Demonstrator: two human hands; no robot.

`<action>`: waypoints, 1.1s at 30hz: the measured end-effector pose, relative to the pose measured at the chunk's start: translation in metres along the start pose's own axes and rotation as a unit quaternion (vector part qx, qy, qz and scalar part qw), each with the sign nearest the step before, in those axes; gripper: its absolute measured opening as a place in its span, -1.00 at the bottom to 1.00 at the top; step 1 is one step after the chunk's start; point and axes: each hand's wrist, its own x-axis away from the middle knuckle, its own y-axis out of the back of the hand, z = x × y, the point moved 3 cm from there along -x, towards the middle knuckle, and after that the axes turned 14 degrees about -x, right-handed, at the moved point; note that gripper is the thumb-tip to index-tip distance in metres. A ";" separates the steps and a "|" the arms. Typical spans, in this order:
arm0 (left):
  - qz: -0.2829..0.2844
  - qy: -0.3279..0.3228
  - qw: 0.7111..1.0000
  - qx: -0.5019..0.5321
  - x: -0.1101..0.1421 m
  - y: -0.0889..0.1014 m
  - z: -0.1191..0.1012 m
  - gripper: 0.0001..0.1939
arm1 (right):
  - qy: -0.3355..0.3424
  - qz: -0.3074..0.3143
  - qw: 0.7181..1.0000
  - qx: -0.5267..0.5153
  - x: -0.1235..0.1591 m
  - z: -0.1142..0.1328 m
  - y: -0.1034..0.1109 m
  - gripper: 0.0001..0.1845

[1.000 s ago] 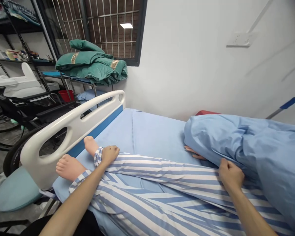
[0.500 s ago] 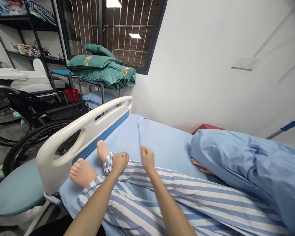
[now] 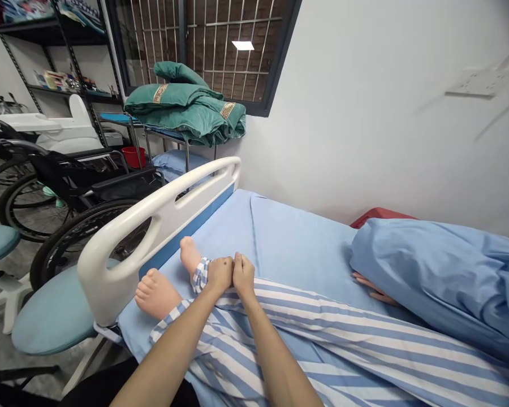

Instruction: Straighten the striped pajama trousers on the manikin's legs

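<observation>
A mannequin with bare feet [image 3: 158, 295] lies on the bed in blue-and-white striped trousers [image 3: 322, 316]. My left hand [image 3: 219, 274] is closed on the trouser leg at the far shin, just above the bunched cuff. Pressed up beside it, my right hand [image 3: 243, 273] is also closed, thumb uppermost, over the same leg. Its curled fingers hide whatever lies inside them. Both forearms reach across the nearer trouser leg. The far foot [image 3: 190, 254] points up near the footboard.
A white footboard [image 3: 123, 249] closes the bed's left end. Beyond it stand a wheelchair [image 3: 97, 186] and teal stools [image 3: 53, 311]. Green folded quilts [image 3: 190, 110] lie on a rack below the window. Blue covering [image 3: 441, 271] drapes the mannequin's upper part, by the wall.
My right hand has come down and left, from above the trouser leg to beside my left hand. The left hand stays at the shin. The view has shifted slightly.
</observation>
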 end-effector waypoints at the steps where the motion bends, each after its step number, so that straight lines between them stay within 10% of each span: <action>1: -0.015 0.027 0.999 0.019 0.006 0.003 0.010 -0.64 | -0.004 -0.005 1.000 -0.017 0.000 0.000 0.000 -0.54; 7: -0.104 0.317 0.942 0.021 0.063 0.000 0.103 -0.42 | -0.046 0.018 0.994 -0.099 -0.003 -0.005 0.002 -0.57; 11: -0.118 0.102 0.982 0.103 0.034 -0.009 0.044 -0.55 | -0.067 -0.029 0.986 -0.152 -0.005 -0.004 0.007 -0.59; 16: -0.123 0.067 0.984 0.114 -0.010 -0.024 -0.028 -0.57 | -0.069 -0.048 0.982 -0.169 -0.004 -0.002 0.006 -0.57; 25: -0.108 0.037 0.990 0.077 -0.002 -0.027 -0.023 -0.58 | 0.037 0.072 0.992 0.101 -0.019 0.017 0.035 -0.57; 33: -0.095 0.057 0.991 0.077 -0.002 -0.026 -0.029 -0.60 | 0.027 0.080 0.996 0.030 -0.009 -0.005 0.047 -0.55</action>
